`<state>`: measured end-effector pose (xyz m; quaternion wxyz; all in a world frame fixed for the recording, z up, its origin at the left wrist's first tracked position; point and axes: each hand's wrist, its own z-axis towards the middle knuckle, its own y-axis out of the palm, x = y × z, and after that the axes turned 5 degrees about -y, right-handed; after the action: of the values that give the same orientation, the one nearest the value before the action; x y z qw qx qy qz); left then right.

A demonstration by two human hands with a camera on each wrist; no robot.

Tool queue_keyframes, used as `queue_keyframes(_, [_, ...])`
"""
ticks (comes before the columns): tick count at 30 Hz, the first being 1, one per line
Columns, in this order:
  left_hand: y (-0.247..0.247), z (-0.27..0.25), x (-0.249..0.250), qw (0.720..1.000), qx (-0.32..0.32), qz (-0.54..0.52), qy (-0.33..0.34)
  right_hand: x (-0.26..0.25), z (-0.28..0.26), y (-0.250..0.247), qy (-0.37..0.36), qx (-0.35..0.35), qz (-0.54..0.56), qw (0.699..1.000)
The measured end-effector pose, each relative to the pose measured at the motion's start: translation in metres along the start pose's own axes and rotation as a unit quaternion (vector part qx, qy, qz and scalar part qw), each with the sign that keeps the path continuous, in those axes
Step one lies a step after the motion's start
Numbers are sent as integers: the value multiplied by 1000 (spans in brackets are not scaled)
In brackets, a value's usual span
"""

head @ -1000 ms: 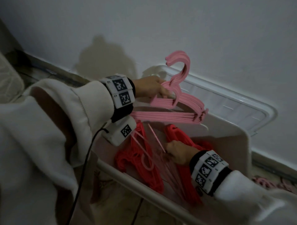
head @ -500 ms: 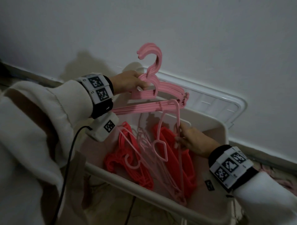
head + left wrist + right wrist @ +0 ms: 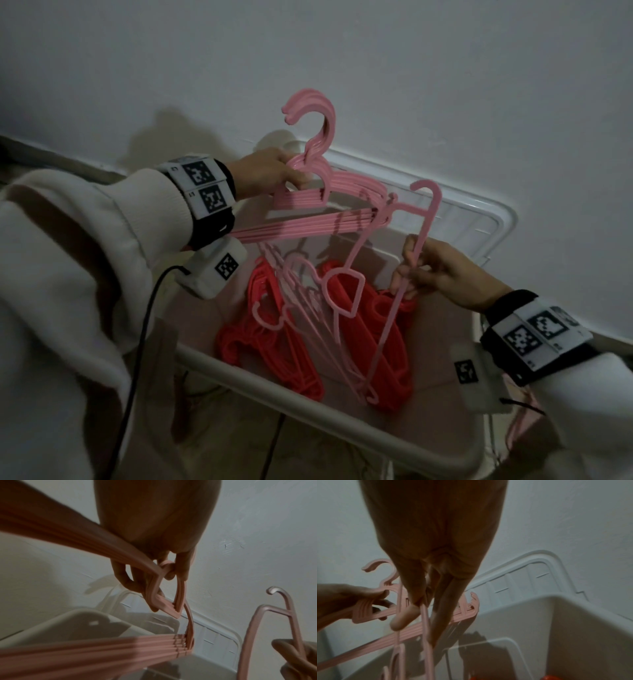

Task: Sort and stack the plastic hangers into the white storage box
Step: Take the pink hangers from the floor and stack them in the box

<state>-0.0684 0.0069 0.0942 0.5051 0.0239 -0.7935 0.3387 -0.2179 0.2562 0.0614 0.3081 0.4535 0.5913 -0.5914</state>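
My right hand [image 3: 442, 274] is up out of the white plastic storage box [image 3: 342, 425] now, where a second ago it was down among the hangers at the bottom, and it has a single thin pale pink plastic hanger [image 3: 404, 260] lifted clear, hook end at the top, thumb and fingers pinched on its slim straight bar. That reads to me as one more pink one being sorted out, likely headed for the bundle. My left hand [image 3: 270, 173] still holds that bundle of matching pink plastic hangers [image 3: 329, 202] above the box's far side, fingers curled through the frames just under the stacked hooks; in the left wrist view the bars lie flush, ribbed edge on edge. A few loose pale pink hangers [image 3: 308, 308] lean tangled inside the box, thin and springy by the look of them, so snagging is my worry. Under them sit two heaps of red plastic hangers [image 3: 363, 325], chunkier and glossier. The translucent white lid [image 3: 479, 219] stands against the grey wall [image 3: 445, 85] behind, ribbed and smooth.
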Motion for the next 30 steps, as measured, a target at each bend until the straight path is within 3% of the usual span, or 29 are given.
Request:
queue_keyframes(4, [1,1,-2,1000,1,-9,-1,19,-1,7,51,-8,-9,999])
queue_keyframes(16, [10,4,-3,999,-10,-37,-5,41,7,21,36,-23,-209,977])
queue_keyframes(23, [14,7,-3,999,-10,-49,0,40,4,20,-43,96,-172,979])
queue_keyframes(26, [15,8,-4,999,-12,-43,-3,36,2,18,-66,183,-158,968])
queue_keyframes(30, [17,9,-4,999,-5,-43,-4,24,2,12,-106,260,-13,960])
